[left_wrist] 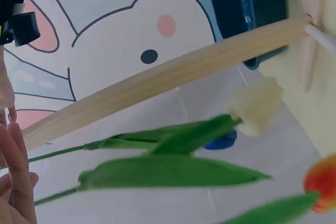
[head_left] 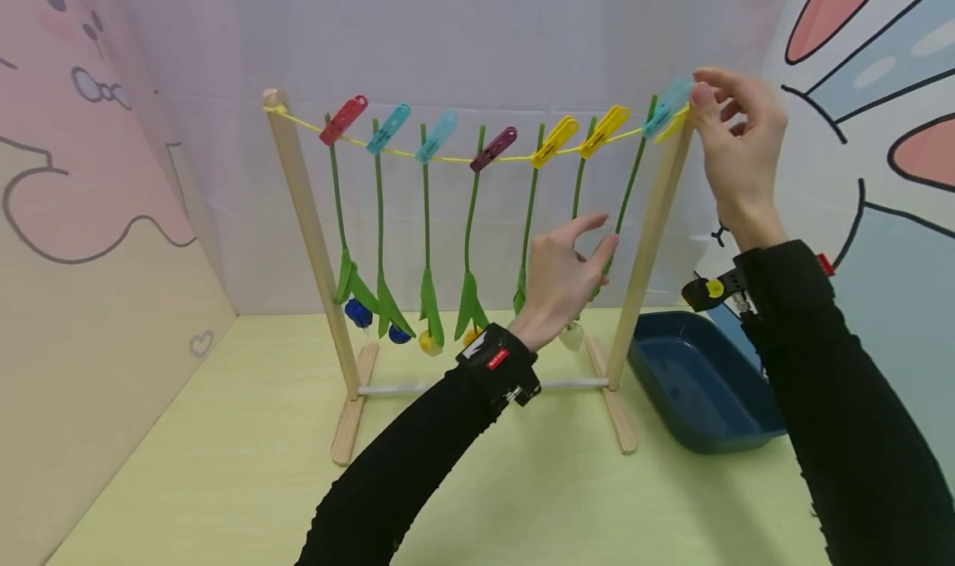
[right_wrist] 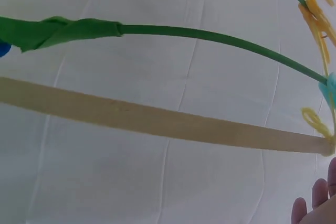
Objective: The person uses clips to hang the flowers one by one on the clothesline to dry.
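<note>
Yellow tabletop, peg rack: my right hand (head_left: pixel 734 147) pinches the teal peg (head_left: pixel 666 108); left hand (head_left: pixel 559 280), fingers loose, touches its hanging stem (head_left: pixel 630 185) below.

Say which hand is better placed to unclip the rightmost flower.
Right. The right hand already pinches the light blue clip at the line's right end; the left hand is lower, at that flower's stem, placed only to steady it.

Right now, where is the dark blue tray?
In the head view, the dark blue tray sits on the table at the right, beside the wooden rack's right post.
</note>
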